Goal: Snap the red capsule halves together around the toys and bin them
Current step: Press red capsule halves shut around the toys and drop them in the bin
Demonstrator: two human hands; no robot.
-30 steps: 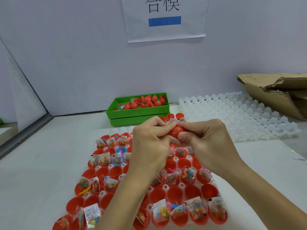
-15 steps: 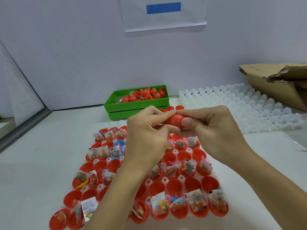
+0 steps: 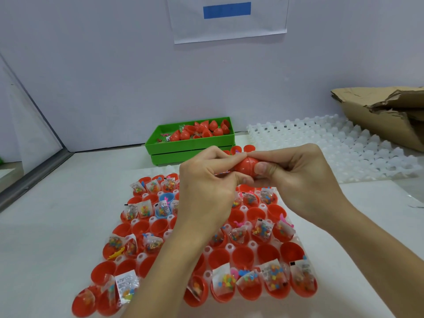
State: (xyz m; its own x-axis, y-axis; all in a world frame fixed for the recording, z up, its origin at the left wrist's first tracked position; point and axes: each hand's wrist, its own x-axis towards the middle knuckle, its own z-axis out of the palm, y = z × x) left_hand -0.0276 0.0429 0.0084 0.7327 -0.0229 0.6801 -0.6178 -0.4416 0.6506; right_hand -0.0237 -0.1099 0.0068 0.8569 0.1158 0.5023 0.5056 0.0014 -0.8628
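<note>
My left hand (image 3: 206,189) and my right hand (image 3: 296,180) meet above the tray and grip one red capsule (image 3: 246,166) between their fingertips; its two halves are joined, with a seam showing. Below the hands a white tray (image 3: 229,247) holds several open red capsule halves (image 3: 244,257), many with small bagged toys (image 3: 226,280) in them, plus one blue half (image 3: 163,203). A green bin (image 3: 192,143) with several red capsules and halves stands beyond the hands by the wall.
An unfilled white cell tray (image 3: 321,143) lies at the right rear. A torn cardboard box (image 3: 385,113) sits at the far right. A white wall with a paper sign (image 3: 229,17) closes the back; a metal ledge (image 3: 32,177) runs along the left.
The hands have lifted the capsule slightly and pressed its halves closer; the seam now shows between my fingers. My view has dipped a little.
</note>
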